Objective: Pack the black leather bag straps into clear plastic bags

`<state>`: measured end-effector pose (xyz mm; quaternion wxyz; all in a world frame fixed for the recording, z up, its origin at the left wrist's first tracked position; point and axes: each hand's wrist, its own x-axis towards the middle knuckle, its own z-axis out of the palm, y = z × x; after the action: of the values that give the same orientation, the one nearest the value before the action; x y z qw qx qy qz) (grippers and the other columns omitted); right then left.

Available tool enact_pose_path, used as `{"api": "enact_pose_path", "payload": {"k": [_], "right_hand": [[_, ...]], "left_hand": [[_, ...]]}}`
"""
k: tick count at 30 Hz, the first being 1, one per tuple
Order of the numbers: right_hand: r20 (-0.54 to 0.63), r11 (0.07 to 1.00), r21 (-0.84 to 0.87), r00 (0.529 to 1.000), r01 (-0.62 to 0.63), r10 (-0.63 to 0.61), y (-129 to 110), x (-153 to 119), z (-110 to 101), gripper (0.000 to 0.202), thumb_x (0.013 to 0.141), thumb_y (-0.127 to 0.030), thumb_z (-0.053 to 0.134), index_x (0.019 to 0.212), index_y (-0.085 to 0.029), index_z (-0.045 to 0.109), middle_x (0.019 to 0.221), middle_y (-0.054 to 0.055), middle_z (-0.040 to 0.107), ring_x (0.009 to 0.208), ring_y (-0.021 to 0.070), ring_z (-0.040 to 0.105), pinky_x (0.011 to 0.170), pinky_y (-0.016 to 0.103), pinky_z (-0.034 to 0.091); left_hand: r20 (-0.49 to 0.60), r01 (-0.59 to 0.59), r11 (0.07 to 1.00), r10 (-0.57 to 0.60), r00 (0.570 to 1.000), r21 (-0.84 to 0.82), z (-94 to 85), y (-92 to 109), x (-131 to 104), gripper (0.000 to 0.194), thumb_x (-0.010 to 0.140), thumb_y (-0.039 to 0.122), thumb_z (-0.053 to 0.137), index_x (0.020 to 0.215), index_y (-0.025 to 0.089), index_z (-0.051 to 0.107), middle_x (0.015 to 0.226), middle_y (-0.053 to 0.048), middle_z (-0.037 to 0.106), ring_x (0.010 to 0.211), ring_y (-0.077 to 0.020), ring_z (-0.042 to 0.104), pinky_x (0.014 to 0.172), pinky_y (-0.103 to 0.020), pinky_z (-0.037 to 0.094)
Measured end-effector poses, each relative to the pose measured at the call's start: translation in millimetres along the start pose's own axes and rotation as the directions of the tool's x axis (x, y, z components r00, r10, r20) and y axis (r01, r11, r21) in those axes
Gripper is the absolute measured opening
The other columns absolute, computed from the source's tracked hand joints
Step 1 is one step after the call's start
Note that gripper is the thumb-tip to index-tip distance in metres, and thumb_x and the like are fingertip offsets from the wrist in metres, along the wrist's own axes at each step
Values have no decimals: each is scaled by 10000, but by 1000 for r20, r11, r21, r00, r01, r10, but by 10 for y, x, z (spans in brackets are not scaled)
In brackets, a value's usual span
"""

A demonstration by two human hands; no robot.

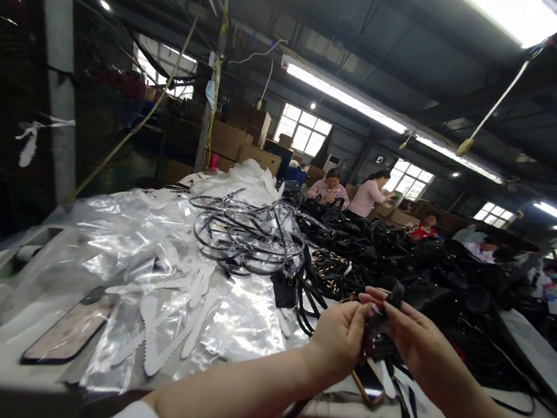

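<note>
My left hand [342, 334] and my right hand [409, 324] meet over the table's front edge, right of centre. Between their fingertips is a black strap [394, 295], its upper end bent into a loop. A small piece of clear plastic seems to show under the fingers, though its shape is blurred. Both hands pinch the strap, the right one near the loop. Just below them lies a phone with an orange rim [368, 383], beside white plastic strips [388, 380]. Black straps with gold clasps [334, 276] are heaped behind my left hand.
Clear plastic bags [246, 316] and white notched strips [151, 335] spread over the left. A patterned phone [68, 332] lies near the front edge. Coiled black cords [248, 232] sit mid-table; black bags [432, 273] pile at right. Several people are beyond, including one in pink [367, 198].
</note>
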<state>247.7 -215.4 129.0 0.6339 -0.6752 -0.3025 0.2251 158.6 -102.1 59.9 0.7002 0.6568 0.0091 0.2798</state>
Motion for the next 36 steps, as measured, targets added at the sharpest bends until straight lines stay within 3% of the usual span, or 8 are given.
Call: {"api": "enact_pose_path", "payload": {"k": [4,9,13,16,19,22,28,36], "right_hand": [[-133,990,136,989,-41,60,-6,-18,121,467,574,-578,870,864,-218,808,915,76,780,1006,256,678,908,308,533],[-46,987,148,996,-69,76,51,-72,224,460,552,-489,912,913,-225,804,952,82,780,1002,273,683,863,334,557],[-213,982,187,977,12,28,-22,6,39,396,684,-549,805,924,-234,798,951,73,777,913,233,699,764,287,579],[-293,996,53,955,68,-50,-133,66,-117,387,715,-591,758,829,-224,803,953,84,778,924,249,690,840,316,561],[-255,989,-128,961,74,-105,-234,60,-153,478,712,-660,723,869,-218,810,1018,106,776,1050,317,654,993,417,480],[-212,970,-223,967,94,-142,-309,12,-99,522,717,-694,696,884,-214,814,1033,120,775,1119,358,625,1061,479,410],[-203,941,-308,956,142,-210,-398,-109,24,540,659,-734,700,813,-231,823,987,118,784,1116,385,629,1084,510,399],[-104,880,-436,960,190,-259,-413,-132,15,484,740,-710,664,867,-270,821,1150,88,747,1188,370,602,1097,506,397]], "left_hand": [[-41,-113,981,121,992,157,-3,42,-51,507,997,511,301,653,186,485,588,-2,534,551,-114,486,543,-234,369],[-50,-116,986,123,991,121,-27,18,-35,486,992,496,322,680,180,520,587,-4,540,545,-122,496,543,-242,376],[91,27,1000,-26,995,-13,-66,-88,-54,533,963,587,348,772,158,599,639,-24,612,530,-133,540,515,-241,408],[243,69,994,-48,969,-79,-106,-145,-83,494,897,591,509,847,131,683,766,-51,672,669,-153,597,636,-256,473],[391,186,964,-100,915,-189,-118,-163,-102,478,680,539,780,923,135,698,828,-40,685,739,-154,609,726,-268,482],[446,311,927,-193,874,-208,-90,-172,-100,530,556,558,846,808,123,676,733,-25,656,658,-135,590,672,-261,466],[398,280,933,-173,901,-227,-31,-209,-38,526,575,587,831,750,116,674,691,-24,637,605,-128,572,665,-280,484],[438,240,917,-82,895,-319,-10,-90,30,558,558,565,860,837,118,676,716,-23,632,627,-130,582,686,-279,496]]}}
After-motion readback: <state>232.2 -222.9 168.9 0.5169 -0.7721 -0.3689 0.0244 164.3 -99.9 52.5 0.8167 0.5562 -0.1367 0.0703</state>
